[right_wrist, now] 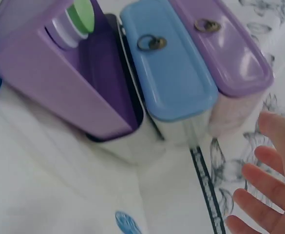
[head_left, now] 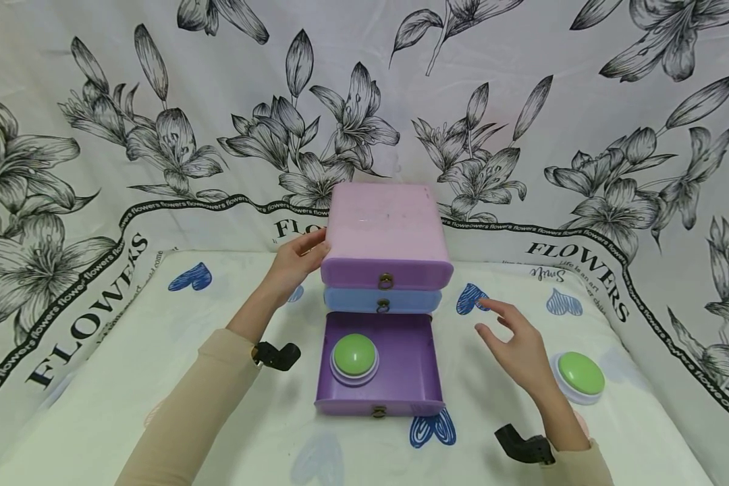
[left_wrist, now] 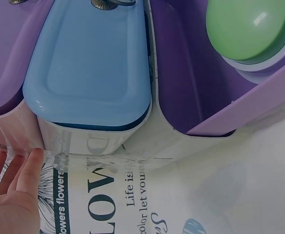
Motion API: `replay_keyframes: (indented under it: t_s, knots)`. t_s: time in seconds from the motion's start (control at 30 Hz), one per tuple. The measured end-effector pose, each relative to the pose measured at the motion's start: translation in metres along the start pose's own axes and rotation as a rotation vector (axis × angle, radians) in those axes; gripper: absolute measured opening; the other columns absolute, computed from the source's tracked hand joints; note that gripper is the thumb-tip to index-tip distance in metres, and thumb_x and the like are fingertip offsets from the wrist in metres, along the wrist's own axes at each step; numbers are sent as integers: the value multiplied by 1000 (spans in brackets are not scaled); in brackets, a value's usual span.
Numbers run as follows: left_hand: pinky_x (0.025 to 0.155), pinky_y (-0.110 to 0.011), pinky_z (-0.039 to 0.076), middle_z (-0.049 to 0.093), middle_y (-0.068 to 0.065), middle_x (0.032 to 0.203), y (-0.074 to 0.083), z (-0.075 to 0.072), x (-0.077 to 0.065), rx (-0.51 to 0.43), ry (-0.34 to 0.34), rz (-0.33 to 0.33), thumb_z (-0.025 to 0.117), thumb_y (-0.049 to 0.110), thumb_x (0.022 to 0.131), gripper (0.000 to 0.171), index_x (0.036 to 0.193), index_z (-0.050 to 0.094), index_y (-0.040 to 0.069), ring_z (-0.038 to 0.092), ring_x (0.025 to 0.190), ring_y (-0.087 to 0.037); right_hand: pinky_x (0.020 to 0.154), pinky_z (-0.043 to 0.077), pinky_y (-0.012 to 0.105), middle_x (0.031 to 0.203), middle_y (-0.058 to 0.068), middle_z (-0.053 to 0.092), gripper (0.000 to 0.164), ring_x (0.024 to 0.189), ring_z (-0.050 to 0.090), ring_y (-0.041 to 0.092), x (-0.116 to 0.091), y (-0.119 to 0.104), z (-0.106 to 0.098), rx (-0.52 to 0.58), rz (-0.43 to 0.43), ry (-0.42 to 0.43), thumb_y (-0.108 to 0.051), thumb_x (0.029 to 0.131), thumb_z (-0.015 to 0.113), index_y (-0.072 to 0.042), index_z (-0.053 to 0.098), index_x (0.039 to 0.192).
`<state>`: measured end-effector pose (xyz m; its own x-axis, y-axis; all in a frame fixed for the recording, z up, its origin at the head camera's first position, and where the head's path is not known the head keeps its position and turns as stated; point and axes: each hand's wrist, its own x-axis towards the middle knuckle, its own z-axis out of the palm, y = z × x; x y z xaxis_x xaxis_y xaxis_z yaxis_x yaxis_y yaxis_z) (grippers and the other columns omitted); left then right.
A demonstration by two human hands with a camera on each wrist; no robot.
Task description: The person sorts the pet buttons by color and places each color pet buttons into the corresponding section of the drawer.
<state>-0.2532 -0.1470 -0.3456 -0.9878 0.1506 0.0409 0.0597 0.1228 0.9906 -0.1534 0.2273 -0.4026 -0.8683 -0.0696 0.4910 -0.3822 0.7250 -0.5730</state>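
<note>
A small drawer chest [head_left: 389, 223] with a pink top stands in the middle, its purple bottom drawer [head_left: 403, 368] pulled out. Inside that drawer, toward the left, sits a round green push button [head_left: 355, 354] on a whitish base. The purple top drawer [left_wrist: 10, 48] and blue middle drawer [left_wrist: 91, 63] are closed. My left hand [head_left: 296, 264] touches the chest's left side near the top with extended fingers. To the right of the chest, my right hand [head_left: 516, 344] hovers with fingers spread and holds nothing.
A second green push button [head_left: 581, 374] lies on the cloth to the right, beside my right wrist. The pale cloth [head_left: 237, 432] with blue hearts covers the surface. Behind the chest rises a white flower-printed cloth [head_left: 401, 81]. Each drawer front has a small metal ring pull [right_wrist: 152, 43].
</note>
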Motion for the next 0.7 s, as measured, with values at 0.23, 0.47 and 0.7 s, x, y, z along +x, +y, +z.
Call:
replay_keyframes:
  t_s: [0.23, 0.47, 0.7]
  knots:
    - [94, -25, 47, 42, -5, 141, -2, 0, 1, -1, 0, 0, 59, 37, 89, 58, 139, 42, 14, 47, 124, -19, 93, 43, 48, 133, 12, 49, 54, 121, 45, 33, -6, 22, -18, -39, 100, -17, -19, 85, 67, -9, 47, 134]
    - [93, -23, 48, 42, -5, 140, -3, -1, 1, -18, -10, 0, 59, 37, 89, 58, 140, 41, 14, 48, 123, -19, 95, 33, 63, 141, 19, 39, 62, 127, 35, 43, -15, 41, -36, -58, 195, -25, -26, 87, 64, -12, 36, 141]
    - [93, -23, 48, 41, -5, 141, -3, -1, 2, -20, -11, 2, 60, 38, 89, 60, 140, 41, 14, 48, 123, -19, 94, 27, 67, 140, 28, 32, 68, 126, 29, 50, -24, 66, -51, -154, 303, -50, -32, 89, 60, -7, 28, 144]
